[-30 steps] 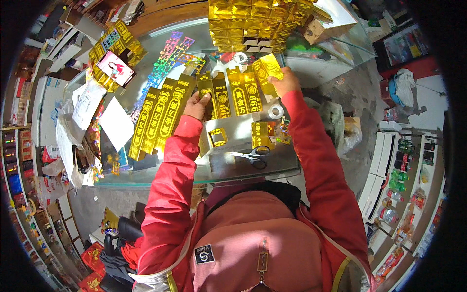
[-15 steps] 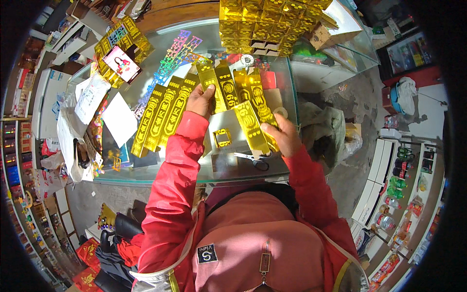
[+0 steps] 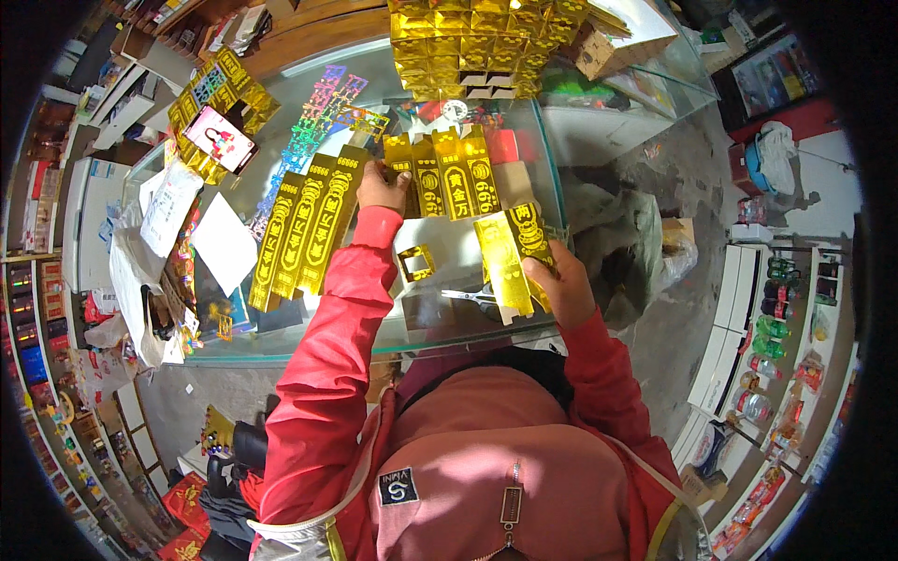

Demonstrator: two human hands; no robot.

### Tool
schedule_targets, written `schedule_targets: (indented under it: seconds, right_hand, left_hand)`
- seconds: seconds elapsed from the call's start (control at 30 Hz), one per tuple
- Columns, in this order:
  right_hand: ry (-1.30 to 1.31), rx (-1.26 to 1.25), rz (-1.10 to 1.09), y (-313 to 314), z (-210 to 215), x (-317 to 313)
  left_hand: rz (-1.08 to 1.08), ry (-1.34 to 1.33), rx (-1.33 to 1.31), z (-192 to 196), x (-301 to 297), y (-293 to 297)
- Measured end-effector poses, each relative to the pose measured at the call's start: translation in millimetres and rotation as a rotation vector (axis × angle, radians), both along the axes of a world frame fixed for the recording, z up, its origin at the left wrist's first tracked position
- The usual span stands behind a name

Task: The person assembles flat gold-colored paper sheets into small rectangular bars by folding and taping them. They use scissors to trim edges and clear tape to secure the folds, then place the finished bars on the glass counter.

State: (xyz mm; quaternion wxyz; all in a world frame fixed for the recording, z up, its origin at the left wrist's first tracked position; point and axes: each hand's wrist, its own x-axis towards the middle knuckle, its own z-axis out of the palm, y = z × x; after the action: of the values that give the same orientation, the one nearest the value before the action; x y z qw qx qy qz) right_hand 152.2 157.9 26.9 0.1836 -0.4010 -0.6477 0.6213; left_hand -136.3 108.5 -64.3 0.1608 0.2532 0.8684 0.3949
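My right hand (image 3: 567, 285) is closed on gold printed card strips (image 3: 503, 257), tilted above the near right part of the glass table. Farther left, my left hand (image 3: 382, 190) pinches the left edge of a gold card strip (image 3: 398, 151) with thumb and fingers. That strip stands beside a row of several similar strips (image 3: 458, 178). Left of my left hand, more long gold strips (image 3: 304, 229) lie fanned out. A small gold cut-out frame (image 3: 415, 264) lies between my arms. The scissors (image 3: 470, 296) are partly hidden beneath the strips in my right hand.
A stack of folded gold pieces (image 3: 468, 47) fills the table's far side, beside a cardboard box (image 3: 599, 51). A phone (image 3: 220, 140) leans on gold sheets at the left. White paper (image 3: 225, 236) and plastic bags (image 3: 136, 252) lie near it. The glass table's edge (image 3: 309, 350) runs before me.
My right hand has moved slightly right and nearer, turning its strips. The strip at my left hand has come down into line with the row. The view has shifted a little.
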Motion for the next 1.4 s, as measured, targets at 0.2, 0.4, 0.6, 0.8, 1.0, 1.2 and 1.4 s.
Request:
schedule_targets:
  seconds: [0.2,0.4,0.6,0.8,1.0,1.2,1.4]
  right_hand:
    - [-0.049,0.243,0.053,2.0,-1.0,-14.1]
    - [-0.071,0.335,0.051,-4.9,-13.2,-26.8]
    - [-0.104,0.179,0.056,-4.6,-15.6,-12.0]
    - [-0.080,0.182,0.014,-4.2,-20.2,-5.5]
    - [-0.026,0.136,-0.004,-4.9,-25.6,-4.6]
    - [-0.028,0.150,0.013,-4.0,-26.1,-4.5]
    - [-0.063,0.105,0.014,-6.4,-12.5,-4.4]
  left_hand:
    - [-0.051,0.122,0.005,4.3,3.1,0.9]
    - [-0.067,0.085,-0.081,4.2,2.5,4.0]
    - [-0.049,0.134,-0.120,3.9,1.8,5.8]
    - [-0.027,0.142,-0.121,4.7,1.9,5.0]
    - [-0.048,0.174,-0.118,3.0,-1.6,5.2]
    - [-0.038,0.188,-0.129,3.9,-2.1,4.7]
    - [-0.041,0.174,-0.256,11.4,1.5,11.8]
